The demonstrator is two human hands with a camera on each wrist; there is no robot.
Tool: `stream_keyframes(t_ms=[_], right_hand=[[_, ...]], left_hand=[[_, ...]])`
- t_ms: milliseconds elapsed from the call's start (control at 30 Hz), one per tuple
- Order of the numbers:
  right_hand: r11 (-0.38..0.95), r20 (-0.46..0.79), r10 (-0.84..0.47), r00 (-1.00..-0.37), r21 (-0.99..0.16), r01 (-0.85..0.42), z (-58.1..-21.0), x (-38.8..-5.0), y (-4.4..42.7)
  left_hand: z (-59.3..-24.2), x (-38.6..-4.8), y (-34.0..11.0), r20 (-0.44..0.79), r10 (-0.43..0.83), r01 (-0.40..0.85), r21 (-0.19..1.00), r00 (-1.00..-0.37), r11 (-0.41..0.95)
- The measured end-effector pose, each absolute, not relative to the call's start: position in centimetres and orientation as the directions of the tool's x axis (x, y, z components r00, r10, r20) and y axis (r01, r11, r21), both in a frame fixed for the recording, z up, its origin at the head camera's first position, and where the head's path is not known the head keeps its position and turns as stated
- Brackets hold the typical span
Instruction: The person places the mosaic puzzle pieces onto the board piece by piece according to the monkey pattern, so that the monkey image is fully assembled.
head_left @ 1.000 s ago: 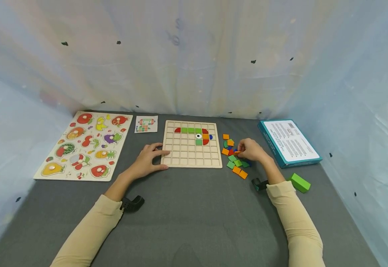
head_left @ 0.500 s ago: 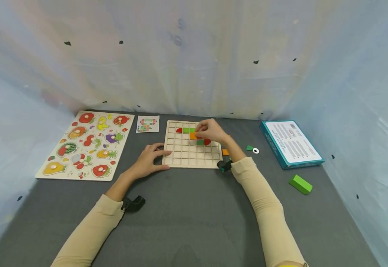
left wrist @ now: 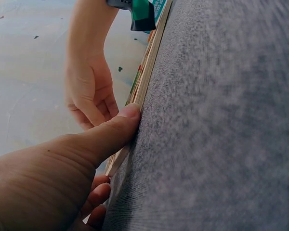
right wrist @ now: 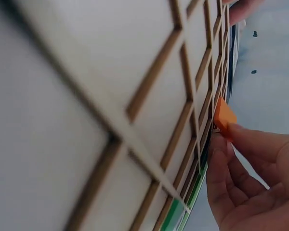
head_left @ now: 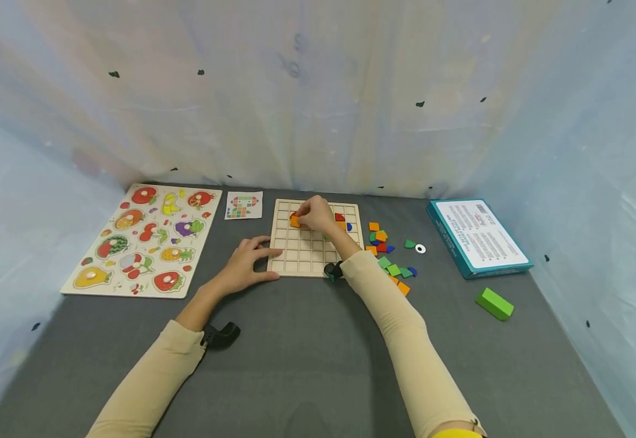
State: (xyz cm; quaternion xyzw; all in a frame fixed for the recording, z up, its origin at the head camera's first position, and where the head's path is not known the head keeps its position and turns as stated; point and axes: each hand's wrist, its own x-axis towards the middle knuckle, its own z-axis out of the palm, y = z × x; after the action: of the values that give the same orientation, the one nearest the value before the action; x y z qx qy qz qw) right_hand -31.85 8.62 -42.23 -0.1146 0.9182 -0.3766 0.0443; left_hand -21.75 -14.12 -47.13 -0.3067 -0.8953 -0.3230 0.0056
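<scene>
While the left hand [head_left: 241, 264], spread wide, touches the board's [head_left: 312, 261] near left corner, the right hand [head_left: 318, 216] pinches an orange square [head_left: 295, 222] at its far left. From the left wrist, gray cloth [left wrist: 216, 120] runs wide beside the edge. From the right, a pale sheet [right wrist: 272, 62] hangs behind.

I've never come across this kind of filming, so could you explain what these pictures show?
There is no machine, just a person's bare hands: a left hand and a right hand. One picture comes from a camera worn on the head; the other two come from small wrist cameras. The right hand pinches an orange tile at a gridded wooden board, whose near left corner the left hand touches. On the grey cloth also lie loose coloured tiles, a fruit board, a picture card, a box and a green block.
</scene>
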Motion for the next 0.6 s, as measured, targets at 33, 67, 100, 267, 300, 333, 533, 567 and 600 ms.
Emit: stream_keyframes(t_ms=[33,67,100,267,300,333,533,567,600], right_hand=[[0.69,0.003,-0.25,-0.968,-0.701,-0.18,-42.3,-31.8,8.7],[0.69,0.004,-0.262,-0.965,-0.698,-0.19,-42.3,-31.8,8.8],[0.69,0.003,-0.276,-0.961,-0.696,-0.201,-42.4,-31.8,8.8],[0.724,0.008,-0.365,-0.931,-0.627,-0.289,-42.5,-31.9,8.7],[0.734,0.004,-0.375,-0.927,-0.609,-0.3,-42.5,-31.9,8.7],[0.744,0.0,-0.386,-0.922,-0.591,-0.311,-42.4,-31.8,8.7],[0.851,-0.048,-0.451,-0.891,-0.326,-0.413,-41.3,-30.2,8.9],[0.865,-0.072,-0.464,-0.883,-0.254,-0.433,-41.1,-29.7,9.0],[0.871,-0.1,-0.478,-0.873,-0.187,-0.455,-41.0,-29.1,9.0]], left_hand=[[-47.2,-21.7,-14.1,0.208,0.545,0.552,0.576,-0.812,0.603],[-47.2,-21.7,-14.1,0.209,0.544,0.552,0.578,-0.812,0.602],[-47.2,-21.6,-14.1,0.21,0.543,0.551,0.578,-0.813,0.601],[-47.3,-21.8,-14.4,0.209,0.54,0.549,0.574,-0.815,0.607],[-47.3,-21.8,-14.4,0.207,0.54,0.548,0.572,-0.816,0.61],[-47.4,-21.8,-14.4,0.206,0.54,0.548,0.571,-0.816,0.611],[-47.6,-21.9,-14.3,0.198,0.547,0.548,0.574,-0.813,0.608],[-47.6,-21.9,-14.3,0.197,0.546,0.547,0.576,-0.814,0.608],[-47.6,-22.0,-14.3,0.202,0.545,0.549,0.573,-0.814,0.608]])
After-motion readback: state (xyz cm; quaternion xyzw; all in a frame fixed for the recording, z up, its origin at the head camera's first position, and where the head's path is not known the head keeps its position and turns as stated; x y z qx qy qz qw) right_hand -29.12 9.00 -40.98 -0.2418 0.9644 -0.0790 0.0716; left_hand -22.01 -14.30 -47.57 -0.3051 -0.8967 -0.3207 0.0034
